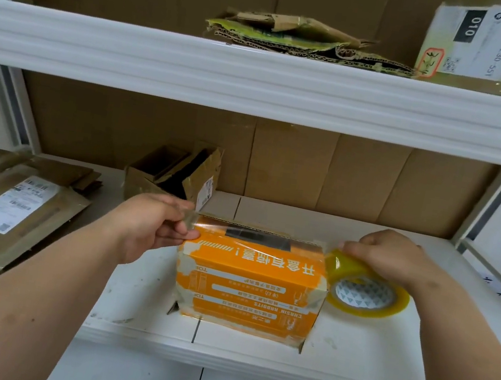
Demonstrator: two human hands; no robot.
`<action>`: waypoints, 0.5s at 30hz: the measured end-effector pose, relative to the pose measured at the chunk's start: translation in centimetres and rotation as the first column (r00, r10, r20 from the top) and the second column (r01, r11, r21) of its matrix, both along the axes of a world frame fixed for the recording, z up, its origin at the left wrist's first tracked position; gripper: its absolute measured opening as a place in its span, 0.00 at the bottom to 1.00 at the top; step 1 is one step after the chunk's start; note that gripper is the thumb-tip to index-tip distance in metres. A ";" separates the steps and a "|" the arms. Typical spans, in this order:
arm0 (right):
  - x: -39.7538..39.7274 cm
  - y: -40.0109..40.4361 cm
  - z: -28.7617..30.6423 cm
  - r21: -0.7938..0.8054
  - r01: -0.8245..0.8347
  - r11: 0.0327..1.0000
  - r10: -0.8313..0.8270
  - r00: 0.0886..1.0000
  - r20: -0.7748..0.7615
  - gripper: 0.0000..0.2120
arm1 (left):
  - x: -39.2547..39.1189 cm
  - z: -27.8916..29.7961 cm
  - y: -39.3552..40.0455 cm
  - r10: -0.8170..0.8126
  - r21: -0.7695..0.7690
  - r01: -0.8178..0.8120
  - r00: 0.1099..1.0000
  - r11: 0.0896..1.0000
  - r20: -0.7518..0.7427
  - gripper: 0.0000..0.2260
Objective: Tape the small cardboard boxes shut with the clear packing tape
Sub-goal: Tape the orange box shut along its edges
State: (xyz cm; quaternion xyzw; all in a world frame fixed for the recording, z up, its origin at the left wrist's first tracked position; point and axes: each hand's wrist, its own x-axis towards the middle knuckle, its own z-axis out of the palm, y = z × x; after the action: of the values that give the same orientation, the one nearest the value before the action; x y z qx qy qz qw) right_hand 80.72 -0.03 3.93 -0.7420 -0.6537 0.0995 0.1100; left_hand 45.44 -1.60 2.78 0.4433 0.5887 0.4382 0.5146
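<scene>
White metal shelving [258, 83] filled the frame, backed with brown cardboard sheets; on the white lower shelf board [141, 300], in the lower centre, stood the small orange cardboard box [248, 284], its printed text upside down to the viewer and its edges already covered with old tape; the left hand [153, 224], at the left of the box, pinched the free end of the clear packing tape [261, 240] between thumb and fingers at the upper left corner of the box; the strip of tape ran across above the top of the box towards the right; the right hand [392, 256], at the right of the box, was closed around the yellowish tape roll [364, 291], which sat just beside the right side of the box, close over the shelf board; whether the strip already touched the box top I could not tell; behind the left hand, an open brown carton [174, 172] stood near the back wall; at the left of the frame lay flattened cartons with shipping labels [12, 206]; on the upper shelf, at the top of the frame, lay torn cardboard pieces [301, 38], and at the upper right corner stood a box with a barcode label [489, 40].
</scene>
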 end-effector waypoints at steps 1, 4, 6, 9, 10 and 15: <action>-0.1 0.1 0.0 -0.007 0.000 1.000 0.000 1.000 -0.001 0.23 | 0.0 0.2 0.1 -0.008 -0.016 0.008 1.000 1.000 -0.003 0.13; -0.3 0.1 0.1 -0.033 0.010 0.999 -0.011 1.000 -0.018 0.22 | 0.1 0.6 0.6 -0.022 -0.051 0.019 0.998 0.999 -0.062 0.08; -0.5 0.1 0.1 -0.042 0.012 0.999 -0.012 1.000 -0.002 0.23 | 0.4 0.5 1.0 -0.017 -0.060 0.011 0.995 0.998 -0.096 0.07; -0.7 0.2 0.2 -0.059 0.013 0.998 -0.010 0.999 0.048 0.28 | 0.8 0.3 1.4 0.041 -0.045 -0.046 0.992 0.998 -0.117 0.10; -0.7 0.3 0.1 -0.064 0.015 0.998 -0.012 0.998 0.059 0.29 | 0.9 0.2 1.5 0.064 -0.034 -0.068 0.990 0.997 -0.127 0.11; -0.4 0.7 -0.3 -0.073 0.043 0.996 -0.038 0.997 0.072 0.31 | 1.4 -0.4 1.6 0.139 0.118 -0.117 0.972 0.986 -0.191 0.10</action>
State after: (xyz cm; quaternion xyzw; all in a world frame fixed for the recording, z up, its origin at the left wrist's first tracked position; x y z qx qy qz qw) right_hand 80.32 0.63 3.64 -0.7618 -0.6379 0.0953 0.0609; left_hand 46.80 -0.02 2.35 0.4727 0.6404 0.4547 0.3996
